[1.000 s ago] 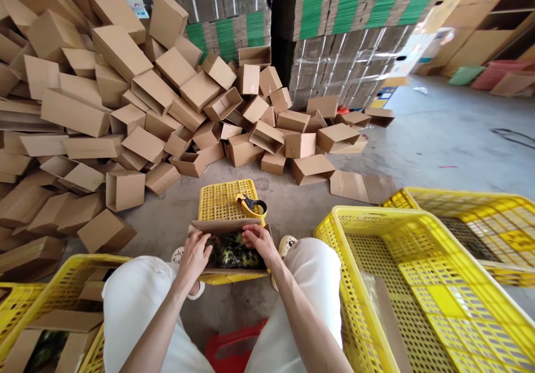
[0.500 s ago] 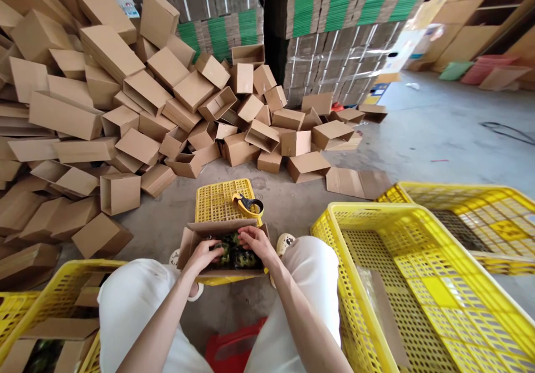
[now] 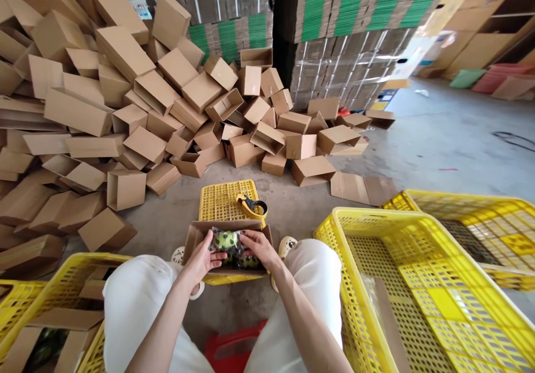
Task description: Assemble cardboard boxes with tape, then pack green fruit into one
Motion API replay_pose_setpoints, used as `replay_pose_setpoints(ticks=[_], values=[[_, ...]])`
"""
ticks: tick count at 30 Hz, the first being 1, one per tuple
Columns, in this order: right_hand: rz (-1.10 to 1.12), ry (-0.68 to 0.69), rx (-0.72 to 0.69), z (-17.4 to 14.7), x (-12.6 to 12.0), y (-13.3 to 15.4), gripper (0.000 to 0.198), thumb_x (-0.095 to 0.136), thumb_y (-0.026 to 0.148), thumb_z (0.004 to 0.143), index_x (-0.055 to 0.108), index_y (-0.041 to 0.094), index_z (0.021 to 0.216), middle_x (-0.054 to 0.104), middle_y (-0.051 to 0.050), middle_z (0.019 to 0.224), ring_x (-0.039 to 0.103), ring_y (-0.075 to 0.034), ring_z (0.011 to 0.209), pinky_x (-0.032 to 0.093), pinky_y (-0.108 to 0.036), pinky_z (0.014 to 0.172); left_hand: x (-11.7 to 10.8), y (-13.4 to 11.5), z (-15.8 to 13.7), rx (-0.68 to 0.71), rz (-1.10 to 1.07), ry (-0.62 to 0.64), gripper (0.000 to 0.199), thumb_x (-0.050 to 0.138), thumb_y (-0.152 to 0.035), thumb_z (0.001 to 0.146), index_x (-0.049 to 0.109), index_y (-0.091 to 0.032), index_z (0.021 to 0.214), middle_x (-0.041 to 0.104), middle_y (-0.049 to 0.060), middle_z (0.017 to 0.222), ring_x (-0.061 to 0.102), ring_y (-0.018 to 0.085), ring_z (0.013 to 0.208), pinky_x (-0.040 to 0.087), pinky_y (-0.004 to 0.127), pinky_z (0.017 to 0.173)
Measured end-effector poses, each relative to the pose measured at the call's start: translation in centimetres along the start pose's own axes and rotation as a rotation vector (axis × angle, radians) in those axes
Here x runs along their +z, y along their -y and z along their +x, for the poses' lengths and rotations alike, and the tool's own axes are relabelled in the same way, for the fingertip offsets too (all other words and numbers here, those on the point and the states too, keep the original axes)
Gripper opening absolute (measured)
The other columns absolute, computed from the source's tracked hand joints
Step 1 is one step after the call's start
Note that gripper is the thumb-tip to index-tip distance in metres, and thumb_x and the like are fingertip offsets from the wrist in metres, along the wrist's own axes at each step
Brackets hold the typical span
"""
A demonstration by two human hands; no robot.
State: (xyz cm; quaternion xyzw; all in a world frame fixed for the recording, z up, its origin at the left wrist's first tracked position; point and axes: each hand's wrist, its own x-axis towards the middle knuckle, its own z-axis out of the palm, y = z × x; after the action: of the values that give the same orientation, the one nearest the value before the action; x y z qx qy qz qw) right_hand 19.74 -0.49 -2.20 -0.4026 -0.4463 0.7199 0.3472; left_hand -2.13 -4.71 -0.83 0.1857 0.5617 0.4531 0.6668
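A clear plastic packet with a bright green, black-spotted thing inside [image 3: 227, 240] is held up at the mouth of an open cardboard box [image 3: 204, 226]. My left hand [image 3: 203, 260] grips the packet's left edge, its thumb upward and the lower fingers stretched out. On the other side, my right hand [image 3: 259, 247] pinches the right edge. More dark green-and-black packets [image 3: 248, 261] lie in the box below, partly covered by my hands. The box rests on an upturned yellow crate [image 3: 217, 197], where a tape dispenser [image 3: 253, 207] lies just behind it.
Loose cardboard boxes [image 3: 140, 144] pile up ahead and to the left. Large yellow crates [image 3: 422, 284] stand at my right; another yellow crate [image 3: 50, 275] at my left holds filled boxes. Strapped cardboard stacks [image 3: 343, 66] rise behind. A red stool [image 3: 234, 345] is under me.
Both hands were down inside the box among the dark packets. Now they have raised one packet, its green side showing, to the box's opening. The view has shifted slightly.
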Motion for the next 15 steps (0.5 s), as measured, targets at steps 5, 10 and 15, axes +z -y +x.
replay_pose_setpoints(ticks=[5, 10, 15], values=[[-0.124, -0.035, -0.102, 0.2, -0.3, 0.0, 0.051, 0.078, 0.071, 0.079, 0.081, 0.021, 0.089, 0.07, 0.001, 0.075, 0.054, -0.013, 0.064, 0.041, -0.023, 0.058, 0.2, 0.5, 0.0, 0.116, 0.196, 0.001, 0.063, 0.094, -0.055, 0.071, 0.073, -0.023, 0.122, 0.078, 0.009, 0.119, 0.077, 0.018, 0.089, 0.063, 0.025, 0.071], [-0.106, -0.043, -0.122, 0.2, -0.2, 0.0, 0.051, 0.078, 0.068, 0.081, 0.084, 0.022, 0.102, 0.077, 0.001, 0.088, 0.064, -0.017, 0.077, 0.049, -0.027, 0.072, 0.2, 1.0, 0.6, 0.197, 0.205, -0.071, 0.059, 0.094, -0.059, 0.065, 0.079, -0.019, 0.106, 0.082, 0.009, 0.103, 0.077, 0.02, 0.09, 0.058, 0.025, 0.073], [-0.083, -0.084, -0.094, 0.6, -0.3, -0.4, 0.055, 0.077, 0.072, 0.08, 0.083, 0.026, 0.11, 0.08, -0.003, 0.105, 0.07, -0.024, 0.096, 0.055, -0.033, 0.082, -0.2, 1.1, 1.2, 0.317, 0.329, -0.214, 0.056, 0.086, -0.065, 0.069, 0.079, -0.017, 0.095, 0.08, 0.006, 0.085, 0.072, 0.019, 0.073, 0.052, 0.024, 0.061]])
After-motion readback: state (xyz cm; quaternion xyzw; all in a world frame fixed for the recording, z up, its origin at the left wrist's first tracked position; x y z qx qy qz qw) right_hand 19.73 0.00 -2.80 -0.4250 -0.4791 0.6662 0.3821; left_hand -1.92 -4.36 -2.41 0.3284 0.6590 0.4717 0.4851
